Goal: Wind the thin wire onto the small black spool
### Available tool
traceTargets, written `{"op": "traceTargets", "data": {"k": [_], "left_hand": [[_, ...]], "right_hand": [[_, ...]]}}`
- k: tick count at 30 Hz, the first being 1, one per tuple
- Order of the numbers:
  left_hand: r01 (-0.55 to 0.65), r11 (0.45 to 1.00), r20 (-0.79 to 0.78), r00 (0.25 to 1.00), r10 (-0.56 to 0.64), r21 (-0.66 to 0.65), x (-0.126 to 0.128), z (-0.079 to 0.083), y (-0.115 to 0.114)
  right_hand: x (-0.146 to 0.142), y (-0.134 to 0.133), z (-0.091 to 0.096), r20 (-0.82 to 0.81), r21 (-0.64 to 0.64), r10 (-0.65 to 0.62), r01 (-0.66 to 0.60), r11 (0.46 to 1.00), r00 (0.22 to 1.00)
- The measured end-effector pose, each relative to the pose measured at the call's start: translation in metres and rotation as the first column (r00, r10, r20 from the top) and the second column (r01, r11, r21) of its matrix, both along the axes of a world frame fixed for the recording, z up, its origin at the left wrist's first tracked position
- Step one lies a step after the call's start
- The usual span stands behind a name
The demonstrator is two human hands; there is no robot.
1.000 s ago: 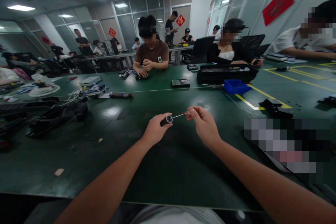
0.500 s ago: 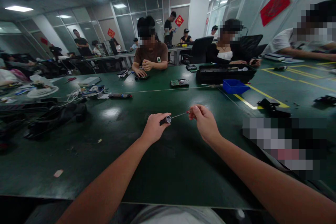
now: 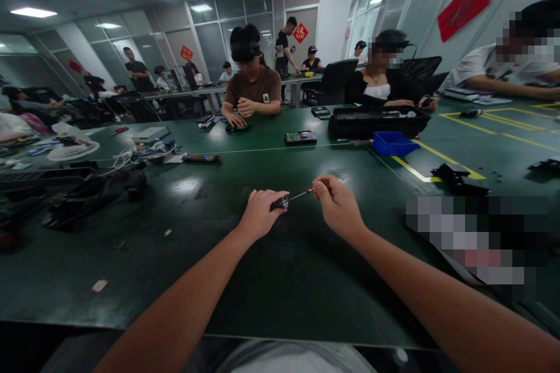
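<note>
My left hand [image 3: 259,214] is closed around a small black cylindrical part [image 3: 280,203], whose round, metallic-looking end faces right. In my right hand [image 3: 336,201], the fingertips pinch the red handle of a thin screwdriver [image 3: 299,195]. Its slim shaft points left, with the tip at or inside the round end of the black part; I cannot tell how deep it sits. Both hands are held above the green table [image 3: 262,297], and most of the screwdriver handle is hidden by my right fingers.
A hard drive [image 3: 300,137], a blue bin [image 3: 395,144] and a long black tray [image 3: 380,123] stand farther back. An electric screwdriver [image 3: 202,158] and black casings [image 3: 96,195] lie left. Black parts [image 3: 460,179] are at right. A co-worker [image 3: 252,90] sits opposite.
The black part and the screwdriver's tip have shifted slightly right, closer to my right hand. Less of the bare shaft shows between them. The whole view has also drifted slightly.
</note>
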State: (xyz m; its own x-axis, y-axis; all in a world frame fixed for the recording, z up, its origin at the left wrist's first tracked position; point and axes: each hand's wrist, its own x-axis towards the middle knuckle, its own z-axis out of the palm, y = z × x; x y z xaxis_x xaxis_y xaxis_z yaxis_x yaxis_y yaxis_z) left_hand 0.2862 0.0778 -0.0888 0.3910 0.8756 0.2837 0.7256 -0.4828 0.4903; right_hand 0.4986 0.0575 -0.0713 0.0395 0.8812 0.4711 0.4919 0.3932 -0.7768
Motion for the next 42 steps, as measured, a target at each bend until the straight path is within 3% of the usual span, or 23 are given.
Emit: {"op": "traceTargets", "data": {"k": [7, 11, 18, 22, 26, 30, 34, 38, 42], "left_hand": [[-0.022, 0.998, 0.033, 0.999, 0.024, -0.053, 0.0, -0.002, 0.003], [-0.069, 0.994, 0.178, 0.98, 0.084, -0.087, -0.003, -0.004, 0.006], [-0.113, 0.973, 0.446, 0.874, 0.193, -0.2, -0.005, 0.004, 0.012], [-0.115, 0.958, 0.319, 0.927, 0.199, -0.263, -0.004, 0.021, 0.006], [0.003, 0.976, 0.112, 0.993, 0.022, -0.219, 0.005, 0.034, -0.005], [0.106, 0.978, -0.094, 0.988, -0.124, -0.178, 0.015, 0.029, -0.005], [0.094, 0.981, -0.325, 0.934, -0.146, -0.171, 0.022, 0.017, 0.001], [0.105, 0.984, -0.35, 0.925, -0.149, -0.142, 0.023, 0.014, 0.006], [0.13, 0.969, -0.203, 0.964, -0.174, -0.211, 0.019, 0.018, 0.013]], "right_hand": [[0.003, 0.0, 0.004, 0.148, 0.064, -0.082, 0.073, 0.995, 0.986], [0.003, -0.002, 0.007, 0.11, 0.052, -0.093, 0.087, 0.995, 0.99], [0.002, -0.002, 0.007, 0.009, 0.013, -0.064, 0.064, 0.998, 0.998], [0.003, 0.001, 0.002, -0.001, 0.039, -0.067, 0.067, 0.997, 0.998], [0.003, 0.0, 0.002, 0.016, 0.047, -0.05, 0.049, 0.998, 0.999], [0.002, -0.002, 0.005, 0.037, 0.028, -0.035, 0.034, 0.999, 0.999], [0.003, -0.003, 0.006, 0.047, 0.024, -0.034, 0.033, 0.999, 0.998], [0.003, -0.002, 0.005, 0.051, 0.027, -0.02, 0.019, 0.999, 0.998], [0.003, -0.001, 0.004, 0.045, 0.032, -0.02, 0.019, 0.999, 0.999]]}}
